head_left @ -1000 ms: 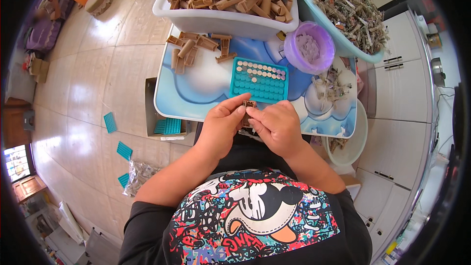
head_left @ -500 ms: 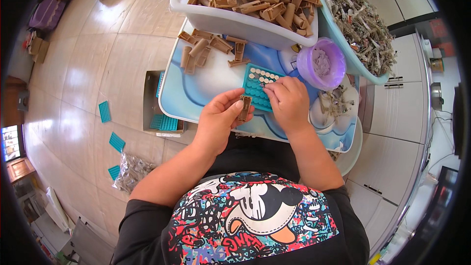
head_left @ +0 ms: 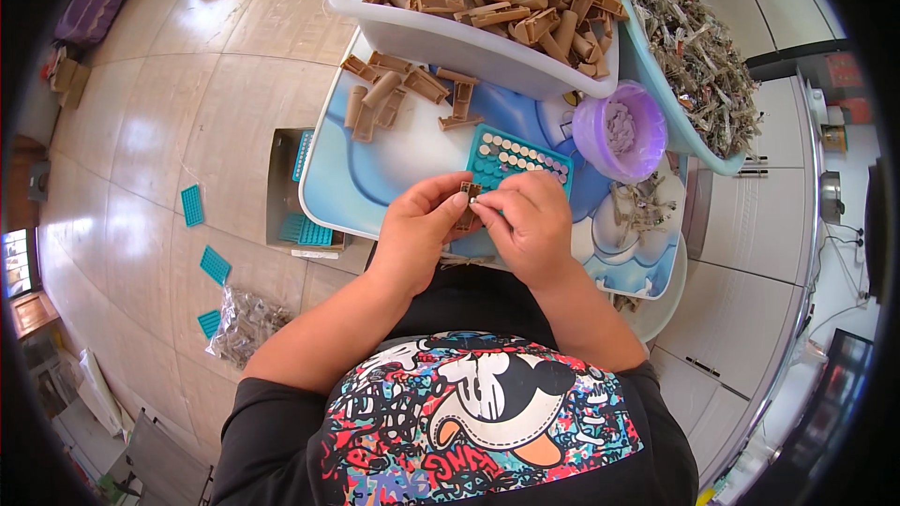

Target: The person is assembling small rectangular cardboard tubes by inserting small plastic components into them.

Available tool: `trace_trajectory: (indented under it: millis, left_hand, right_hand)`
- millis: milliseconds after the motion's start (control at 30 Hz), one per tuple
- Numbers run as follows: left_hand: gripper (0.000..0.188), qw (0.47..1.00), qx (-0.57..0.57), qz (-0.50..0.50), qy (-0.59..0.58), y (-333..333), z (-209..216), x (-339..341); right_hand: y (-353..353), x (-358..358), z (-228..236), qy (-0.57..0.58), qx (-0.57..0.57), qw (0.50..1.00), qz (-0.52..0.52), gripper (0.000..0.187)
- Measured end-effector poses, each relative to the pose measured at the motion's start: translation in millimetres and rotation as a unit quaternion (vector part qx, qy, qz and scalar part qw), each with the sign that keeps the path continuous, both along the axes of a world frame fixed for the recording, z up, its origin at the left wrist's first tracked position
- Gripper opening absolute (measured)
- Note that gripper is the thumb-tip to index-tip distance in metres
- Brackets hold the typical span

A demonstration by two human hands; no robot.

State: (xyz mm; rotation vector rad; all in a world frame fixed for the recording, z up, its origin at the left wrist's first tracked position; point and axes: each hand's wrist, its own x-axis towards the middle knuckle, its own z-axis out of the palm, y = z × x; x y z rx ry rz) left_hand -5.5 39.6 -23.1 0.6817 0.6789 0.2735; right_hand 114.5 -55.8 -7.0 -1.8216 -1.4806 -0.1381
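Observation:
In my left hand (head_left: 418,230) is a small brown plastic casing (head_left: 466,216), held upright between thumb and fingers with its hollow side showing. My right hand (head_left: 536,230) pinches a tiny whitish piece (head_left: 473,200) at the upper part of the casing; its exact kind is too small to make out. Just beyond both hands lies a teal dimpled tray (head_left: 485,169) on the table, with rows of small round cream pieces (head_left: 506,145) in its far part. My right hand covers the tray's near corner.
A white bin (head_left: 459,52) heaped with brown casings stands at the back, with loose casings (head_left: 382,89) before it. To the right are a purple bowl (head_left: 592,157) of greyish bits, wiry parts (head_left: 641,208) and a full pale-teal basin (head_left: 656,98). A carton (head_left: 280,197) sits left of the table.
My right hand has come from the teal tray toward me and left, to the casing, with a tiny whitish piece between its fingertips. My left hand keeps its hold on the casing.

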Motion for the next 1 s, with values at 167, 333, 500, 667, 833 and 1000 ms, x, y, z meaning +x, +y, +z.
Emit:
trace_trajectory:
  millis: [167,333,500,667,833,1000]
  left_hand:
    - [0.027,1.0,-0.008,0.003,-0.006,1,-1,-2]
    - [0.028,1.0,-0.015,0.0,-0.003,1,3,0]
    - [0.028,1.0,-0.003,-0.016,0.001,2,-2,-2]
    - [0.027,1.0,-0.006,0.001,-0.006,1,0,-2]
    - [0.027,1.0,-0.013,-0.001,-0.005,2,2,0]
    - [0.028,1.0,-0.014,-0.006,-0.001,2,1,0]
  right_hand:
    - [-1,0,-4,-0.013,-0.008,1.0,0.01,0.015]
    - [-1,1,-1,-0.022,-0.01,1.0,0.008,0.016]
    - [-1,1,-2,-0.062,-0.002,0.998,0.031,0.017]
    - [-2,20,-7,-0.04,-0.007,0.999,-0.022,0.017]
    - [2,31,-14,-0.082,-0.045,0.993,-0.078,0.015]
    - [2,25,-11,-0.055,-0.012,0.997,-0.059,0.014]
